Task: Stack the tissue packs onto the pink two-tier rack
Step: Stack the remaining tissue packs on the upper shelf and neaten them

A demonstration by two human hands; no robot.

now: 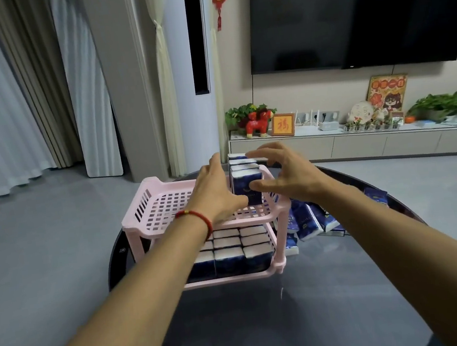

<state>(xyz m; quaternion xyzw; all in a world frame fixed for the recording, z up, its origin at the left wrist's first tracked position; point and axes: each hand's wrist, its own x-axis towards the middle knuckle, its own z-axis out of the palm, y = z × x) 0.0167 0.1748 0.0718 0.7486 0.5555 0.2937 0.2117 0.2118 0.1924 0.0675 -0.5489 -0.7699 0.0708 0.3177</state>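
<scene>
Two bare forearms reach forward over a dark, glossy round worktop [334,302]. The left wrist wears a red string bracelet [198,218]. On the worktop stands the pink two-tier rack [152,206]. Its lower tier is packed with upright tissue packs [230,254], dark blue with white tops, set in close rows.

On the upper tier, along its right side, a short row of tissue packs [246,182] stands upright. The left hand [215,194] lies against the left side of this row, fingers fairly straight and pressed to the packs, thumb low at the front of the nearest pack. The right hand [286,172] is loosely curved over the row from the right, its thumb touching the front face of the nearest pack and its fingertips resting on the top of the farthest one. The rest of the upper tier shows bare pink grid.

Just beside the rack, to its right, loose tissue packs [308,220] lie in a heap on the worktop.

Farther off, a low cabinet [359,142] carries plants [445,105], a red horse figure [259,124] and a small framed picture [282,124]. A large dark television [360,12] hangs above it, and curtains [14,82] hang at the left.
</scene>
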